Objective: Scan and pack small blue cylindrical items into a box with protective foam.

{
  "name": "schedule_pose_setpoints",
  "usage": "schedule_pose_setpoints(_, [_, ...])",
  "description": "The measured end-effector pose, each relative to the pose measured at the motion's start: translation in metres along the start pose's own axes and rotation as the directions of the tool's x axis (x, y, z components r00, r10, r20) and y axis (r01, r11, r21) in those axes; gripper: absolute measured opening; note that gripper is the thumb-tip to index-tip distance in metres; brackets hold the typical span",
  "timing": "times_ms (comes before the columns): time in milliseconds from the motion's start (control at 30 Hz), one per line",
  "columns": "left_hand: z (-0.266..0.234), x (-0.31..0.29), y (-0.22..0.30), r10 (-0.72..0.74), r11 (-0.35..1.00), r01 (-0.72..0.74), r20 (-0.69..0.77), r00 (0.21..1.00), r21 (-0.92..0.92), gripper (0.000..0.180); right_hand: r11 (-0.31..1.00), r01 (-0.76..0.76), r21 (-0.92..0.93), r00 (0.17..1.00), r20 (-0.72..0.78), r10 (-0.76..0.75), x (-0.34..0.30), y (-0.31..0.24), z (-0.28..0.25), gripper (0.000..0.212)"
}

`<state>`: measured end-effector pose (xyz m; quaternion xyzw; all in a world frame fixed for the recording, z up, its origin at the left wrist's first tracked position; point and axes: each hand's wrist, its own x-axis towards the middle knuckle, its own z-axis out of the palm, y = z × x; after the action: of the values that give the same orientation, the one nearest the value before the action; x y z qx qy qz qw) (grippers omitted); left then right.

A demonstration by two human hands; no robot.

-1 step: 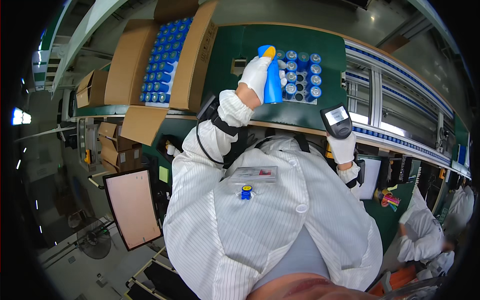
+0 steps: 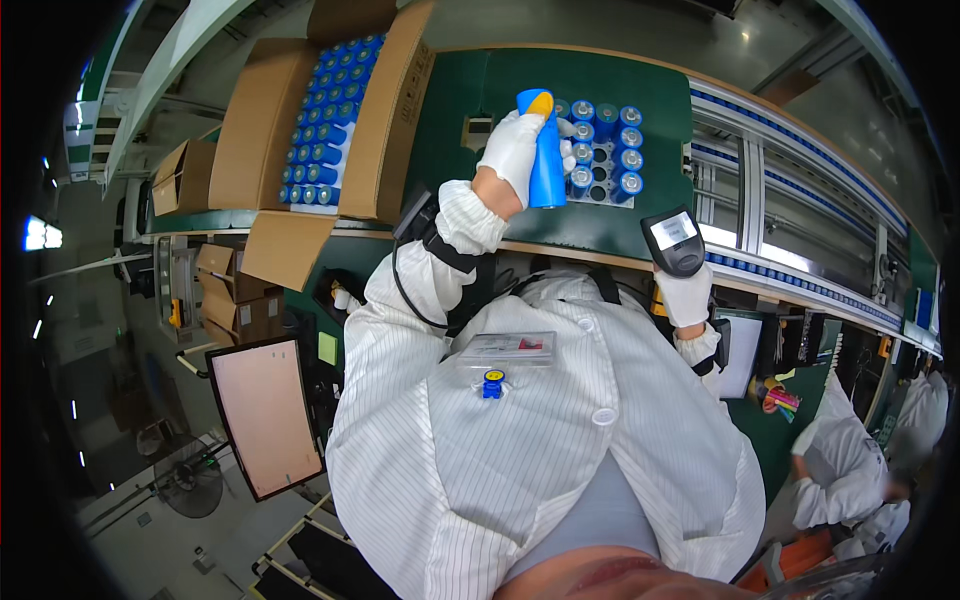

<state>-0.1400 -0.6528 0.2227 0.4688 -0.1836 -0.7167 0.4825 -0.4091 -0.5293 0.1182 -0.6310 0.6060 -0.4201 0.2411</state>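
My left hand (image 2: 508,150), in a white glove, is closed around a long blue cylindrical battery cell (image 2: 545,170) with a yellow-orange patch at its upper end. The cell is held over the green bench, just left of a tray (image 2: 598,190) of upright blue cells (image 2: 630,138). Some round slots in that tray hold no cell; its left side is partly hidden by the hand and the held cell. My right hand (image 2: 684,298), also gloved in white, grips a dark handheld scanner (image 2: 681,262) with a white label, near the front edge of the bench.
An open cardboard box (image 2: 385,140) with many blue cells (image 2: 335,130) stands at the left on the green bench (image 2: 450,100). Conveyor rails (image 2: 800,170) run along the right. A monitor (image 2: 268,418) is at lower left. Another person (image 2: 840,470) is at lower right.
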Motion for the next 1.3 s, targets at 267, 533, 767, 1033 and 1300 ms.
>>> schedule_pose_setpoints(267, [0.015, -0.027, 0.008, 0.219, 0.967, -0.229, 0.089, 0.972, 0.116, 0.024, 1.000, 0.011, 0.000, 1.000, 0.023, -0.011, 0.003, 0.001, -0.002, 0.020])
schedule_pose_setpoints(533, [0.008, -0.074, -0.004, 0.642, 0.070, -0.849, 0.628, 0.440, 0.523, 0.056, 0.997, -0.068, 0.047, 0.997, 0.030, 0.067, 0.005, 0.003, 0.002, 0.021])
schedule_pose_setpoints(767, [-0.021, -0.066, -0.026, 0.623, -0.159, -0.944, 0.771, 0.131, 0.288, 0.041, 0.998, -0.063, 0.030, 0.997, 0.047, 0.061, 0.011, 0.003, 0.001, 0.021])
schedule_pose_setpoints(1033, [0.006, -0.049, -0.035, 0.578, 0.816, -0.575, 0.075, 0.812, -0.065, 0.038, 0.994, -0.028, 0.104, 0.988, 0.157, 0.011, 0.017, -0.027, -0.002, 0.029])
schedule_pose_setpoints(1300, [-0.033, 0.042, -0.034, -0.049, 0.945, 0.021, -0.078, 0.996, -0.326, 0.032, 0.975, -0.035, 0.221, 0.947, 0.319, -0.038, 0.019, -0.070, 0.016, 0.033])
